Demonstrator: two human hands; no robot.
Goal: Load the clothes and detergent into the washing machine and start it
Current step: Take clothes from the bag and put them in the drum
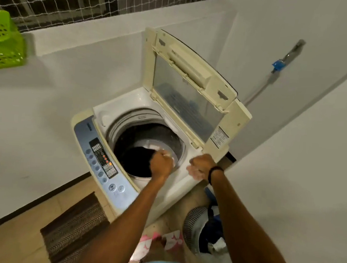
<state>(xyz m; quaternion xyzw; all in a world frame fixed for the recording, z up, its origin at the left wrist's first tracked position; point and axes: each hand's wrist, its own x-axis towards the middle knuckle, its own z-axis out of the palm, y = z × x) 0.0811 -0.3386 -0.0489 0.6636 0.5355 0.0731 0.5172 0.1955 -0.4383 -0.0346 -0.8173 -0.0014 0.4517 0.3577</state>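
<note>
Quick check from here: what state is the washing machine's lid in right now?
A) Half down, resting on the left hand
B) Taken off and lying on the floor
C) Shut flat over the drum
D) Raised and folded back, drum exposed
D: the lid stands raised and folded behind the open drum, and the left hand reaches over the opening while the right hand hovers over the machine's edge.

Washing machine point(137, 149) (lid raised), left hand point(161, 165) over drum point(145, 150)
</note>
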